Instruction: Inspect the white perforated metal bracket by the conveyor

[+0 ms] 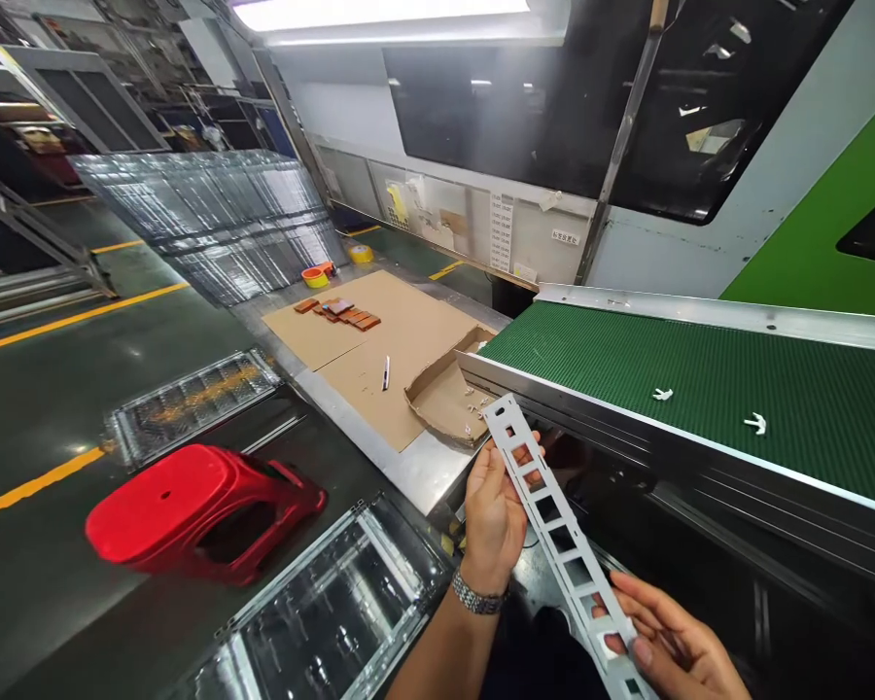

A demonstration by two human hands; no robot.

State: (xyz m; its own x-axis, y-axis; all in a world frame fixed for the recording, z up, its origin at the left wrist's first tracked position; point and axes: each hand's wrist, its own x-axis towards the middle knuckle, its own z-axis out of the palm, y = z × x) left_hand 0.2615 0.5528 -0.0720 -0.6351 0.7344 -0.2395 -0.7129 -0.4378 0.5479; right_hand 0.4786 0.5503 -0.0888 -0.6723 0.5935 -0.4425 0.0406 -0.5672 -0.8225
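We found the slotted strip (pixel 558 525) held between both hands, left hand (pixel 492 515) at its far part, right hand (pixel 671 647) at its near end. The conveyor belt (pixel 700 379) lay right of it, the cardboard sheet (pixel 379 331) behind, the stool (pixel 196 510) to the left.

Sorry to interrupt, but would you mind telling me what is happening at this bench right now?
A person holds a long white plastic strip with square cut-outs in both bare hands: the left hand grips its upper part, the right hand its lower end. They stand beside a green conveyor belt, where two small white pieces lie. A cardboard sheet covers the table, and a red stool sits on the floor.
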